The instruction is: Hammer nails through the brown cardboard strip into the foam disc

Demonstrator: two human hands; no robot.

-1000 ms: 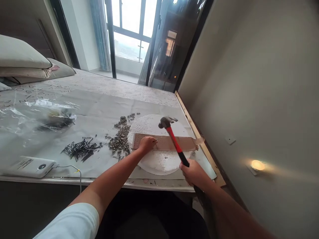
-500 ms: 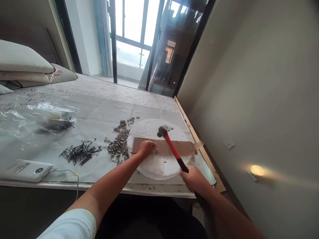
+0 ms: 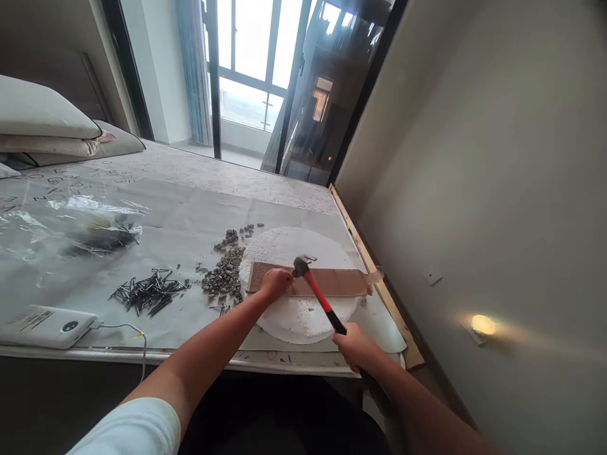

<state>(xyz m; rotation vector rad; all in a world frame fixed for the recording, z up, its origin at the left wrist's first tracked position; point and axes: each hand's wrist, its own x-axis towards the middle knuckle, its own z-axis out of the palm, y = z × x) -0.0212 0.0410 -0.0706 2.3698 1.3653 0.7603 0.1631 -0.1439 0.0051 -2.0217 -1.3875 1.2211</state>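
Observation:
My right hand (image 3: 356, 346) is wrapped round the black lower handle of a claw hammer (image 3: 318, 292) with a red and black grip. The hammer's head is right beside the fingertips of my left hand (image 3: 275, 282). Those fingers pinch a thin nail (image 3: 293, 286), partly hidden, over a brown cardboard strip (image 3: 334, 282). Rows of small holes mark the strip's left end. Underneath lies a round white foam disc (image 3: 294, 322), its surface pitted in places.
Grey gravel (image 3: 225, 272) borders the disc on the left. Farther left are a pile of loose nails (image 3: 149, 291), a clear plastic bag (image 3: 102, 230) with dark contents, and a white power bank (image 3: 52, 327) with a cable. A wooden rail (image 3: 374, 268) edges the bed's right side, near the wall.
The hammer has swung down and left, bringing its head to my left fingertips. My left hand keeps its pinch at nearly the same place on the strip.

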